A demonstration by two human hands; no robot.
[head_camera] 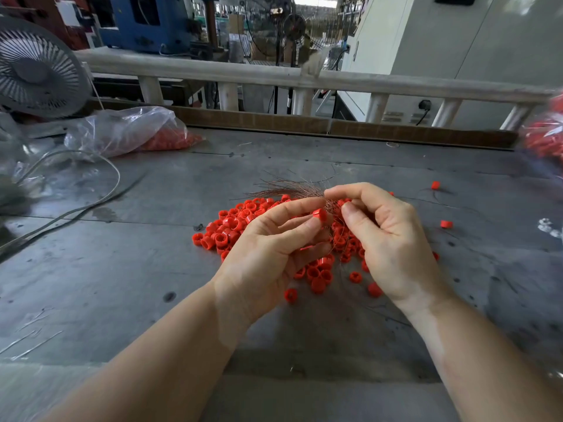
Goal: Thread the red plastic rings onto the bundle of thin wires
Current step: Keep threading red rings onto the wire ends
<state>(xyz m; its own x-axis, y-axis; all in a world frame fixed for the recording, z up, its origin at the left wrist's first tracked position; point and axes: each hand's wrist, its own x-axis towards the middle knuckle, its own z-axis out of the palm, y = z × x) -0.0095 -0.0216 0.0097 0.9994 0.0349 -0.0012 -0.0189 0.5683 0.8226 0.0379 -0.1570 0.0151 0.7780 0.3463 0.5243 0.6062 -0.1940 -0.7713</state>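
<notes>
Both forearms reached over the grey table [106, 269]. Left hand [268, 254] pinched one red ring [319, 214] at the wire bundle [292, 190], which the right hand [387, 239] gripped. Loose rings [231, 229] lay piled beneath, unthreaded; most work apparently remained.

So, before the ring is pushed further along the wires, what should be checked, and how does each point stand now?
1. Ring held: ok. The left hand pinches one red ring between thumb and fingertip.
2. Wires held: ok. The right hand grips the wire bundle at its fingertips.
3. Wires gathered into one tip: not ok. Loose ends fan out to the left.
4. Ring already over the wires: cannot tell; fingers hide the hole.
5. More rings within reach: ok. The ring pile lies under the hands on the table.
</notes>
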